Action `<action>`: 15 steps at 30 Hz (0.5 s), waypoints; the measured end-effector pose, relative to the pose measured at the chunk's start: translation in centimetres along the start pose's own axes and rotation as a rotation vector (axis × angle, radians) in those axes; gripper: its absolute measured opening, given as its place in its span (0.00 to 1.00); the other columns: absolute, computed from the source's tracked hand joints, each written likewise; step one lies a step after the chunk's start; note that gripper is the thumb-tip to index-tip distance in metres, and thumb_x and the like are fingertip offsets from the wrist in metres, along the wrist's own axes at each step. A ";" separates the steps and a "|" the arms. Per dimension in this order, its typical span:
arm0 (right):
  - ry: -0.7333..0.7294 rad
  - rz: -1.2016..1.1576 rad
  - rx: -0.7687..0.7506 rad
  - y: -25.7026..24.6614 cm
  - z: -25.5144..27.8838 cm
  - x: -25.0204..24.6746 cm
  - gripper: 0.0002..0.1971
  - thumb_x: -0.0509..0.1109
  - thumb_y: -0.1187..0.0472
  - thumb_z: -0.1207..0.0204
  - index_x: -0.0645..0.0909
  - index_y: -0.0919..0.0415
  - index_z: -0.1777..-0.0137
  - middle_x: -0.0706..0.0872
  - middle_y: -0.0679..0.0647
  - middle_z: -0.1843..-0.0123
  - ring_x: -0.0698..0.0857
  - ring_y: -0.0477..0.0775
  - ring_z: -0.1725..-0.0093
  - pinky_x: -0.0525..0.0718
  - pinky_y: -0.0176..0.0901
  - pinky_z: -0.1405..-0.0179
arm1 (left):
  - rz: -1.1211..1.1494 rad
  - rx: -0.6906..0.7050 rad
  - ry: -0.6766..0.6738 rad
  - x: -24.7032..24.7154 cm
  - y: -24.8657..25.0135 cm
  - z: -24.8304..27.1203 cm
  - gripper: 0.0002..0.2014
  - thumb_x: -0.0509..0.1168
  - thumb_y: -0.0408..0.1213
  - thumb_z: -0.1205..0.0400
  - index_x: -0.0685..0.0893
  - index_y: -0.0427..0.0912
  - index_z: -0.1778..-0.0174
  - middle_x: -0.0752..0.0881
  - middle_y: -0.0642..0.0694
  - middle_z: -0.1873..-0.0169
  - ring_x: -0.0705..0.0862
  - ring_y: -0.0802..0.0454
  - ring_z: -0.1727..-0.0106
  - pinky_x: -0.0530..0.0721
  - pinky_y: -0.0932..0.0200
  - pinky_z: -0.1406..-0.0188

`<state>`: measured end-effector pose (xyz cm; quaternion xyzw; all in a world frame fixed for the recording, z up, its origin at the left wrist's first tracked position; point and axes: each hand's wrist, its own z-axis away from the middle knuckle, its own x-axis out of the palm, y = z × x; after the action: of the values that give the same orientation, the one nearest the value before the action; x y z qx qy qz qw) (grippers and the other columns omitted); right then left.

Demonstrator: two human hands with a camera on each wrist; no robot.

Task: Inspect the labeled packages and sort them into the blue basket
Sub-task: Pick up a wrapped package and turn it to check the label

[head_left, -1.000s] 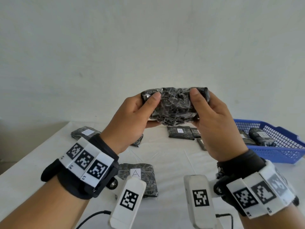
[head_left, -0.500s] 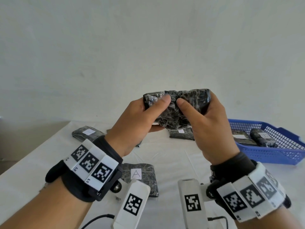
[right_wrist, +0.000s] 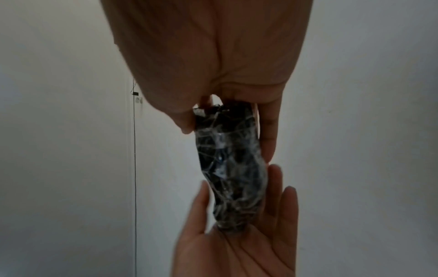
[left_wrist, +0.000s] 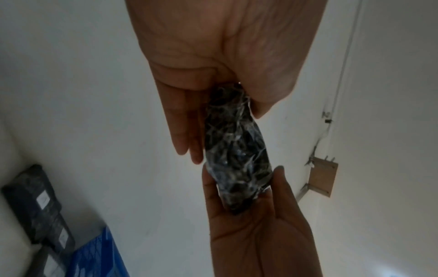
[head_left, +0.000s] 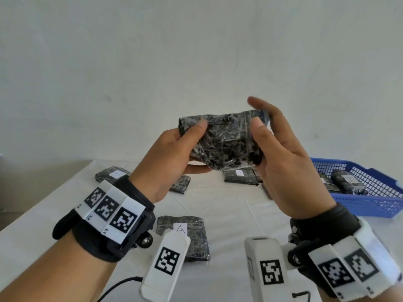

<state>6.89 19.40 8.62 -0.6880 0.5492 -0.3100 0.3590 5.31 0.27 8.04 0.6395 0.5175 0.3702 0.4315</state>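
Observation:
I hold a black package in crinkled clear wrap [head_left: 224, 144] up in front of the wall, above the table. My left hand [head_left: 187, 147] pinches its left end, thumb on the near face and fingers behind. At the right end my right hand [head_left: 268, 136] pinches it the same way, with the index finger raised above the top edge. No label shows on the near face. The left wrist view has the package [left_wrist: 234, 150] edge-on between both hands, as does the right wrist view [right_wrist: 232, 168]. The blue basket [head_left: 370, 205] sits at the right with packages [head_left: 346, 182] inside.
Several more black packages lie on the white table [head_left: 229, 203]: one labelled A [head_left: 183, 234] near me, another labelled A [head_left: 239, 175] under the held one, one at the far left [head_left: 113, 174], one beside my left wrist [head_left: 181, 184].
My thumbs, close together at the package's middle half a second ago, have slid apart to its ends. The right index finger has lifted off, and the package now faces me flatter.

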 end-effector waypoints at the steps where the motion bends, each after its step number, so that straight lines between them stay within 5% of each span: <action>1: 0.034 0.012 -0.005 0.0 0.0 0.1 0.19 0.62 0.52 0.11 0.76 0.56 0.23 0.93 0.64 0.41 0.92 0.65 0.36 0.90 0.64 0.34 | -0.009 0.007 -0.028 -0.1 -0.1 0.0 0.23 0.61 0.57 0.12 0.87 0.42 0.35 0.94 0.45 0.44 0.93 0.44 0.42 0.94 0.49 0.49; 3: 0.109 0.031 -0.002 0.2 -0.1 0.2 0.22 0.64 0.49 0.14 0.79 0.67 0.31 0.92 0.70 0.42 0.92 0.72 0.39 0.89 0.73 0.36 | -0.013 0.034 -0.057 -0.1 -0.3 0.1 0.27 0.68 0.64 0.18 0.84 0.47 0.32 0.92 0.54 0.42 0.91 0.50 0.39 0.92 0.49 0.48; 5: 0.153 0.012 0.027 0.5 -0.2 0.3 0.22 0.63 0.50 0.11 0.80 0.71 0.34 0.93 0.68 0.41 0.93 0.70 0.41 0.89 0.72 0.36 | 0.041 0.045 -0.029 0.1 -0.7 0.1 0.22 0.71 0.54 0.20 0.85 0.47 0.34 0.92 0.54 0.44 0.91 0.52 0.40 0.91 0.49 0.48; 8: 0.112 -0.015 0.092 0.6 0.1 0.3 0.17 0.64 0.52 0.09 0.81 0.66 0.34 0.95 0.58 0.42 0.94 0.59 0.41 0.89 0.62 0.35 | 0.102 0.086 0.051 0.6 -1.0 0.2 0.07 0.64 0.36 0.10 0.87 0.41 0.42 0.95 0.48 0.51 0.94 0.50 0.47 0.93 0.52 0.54; 12: 0.114 0.014 0.080 0.9 0.2 0.2 0.11 0.70 0.60 0.12 0.82 0.63 0.33 0.94 0.62 0.41 0.93 0.64 0.38 0.87 0.68 0.31 | 0.001 0.202 0.111 0.9 -1.0 0.3 0.07 0.64 0.37 0.10 0.88 0.46 0.43 0.95 0.50 0.50 0.94 0.52 0.45 0.93 0.50 0.45; 15: 0.199 0.048 0.068 1.1 0.0 0.3 0.07 0.69 0.65 0.11 0.82 0.66 0.38 0.95 0.63 0.45 0.93 0.67 0.41 0.89 0.71 0.34 | -0.016 0.177 0.107 1.2 -0.8 0.3 0.09 0.64 0.40 0.10 0.90 0.47 0.43 0.95 0.48 0.48 0.93 0.50 0.43 0.90 0.39 0.38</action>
<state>6.32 18.99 7.73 -0.6279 0.5875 -0.3868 0.3331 5.55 1.47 7.25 0.6501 0.5758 0.3533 0.3480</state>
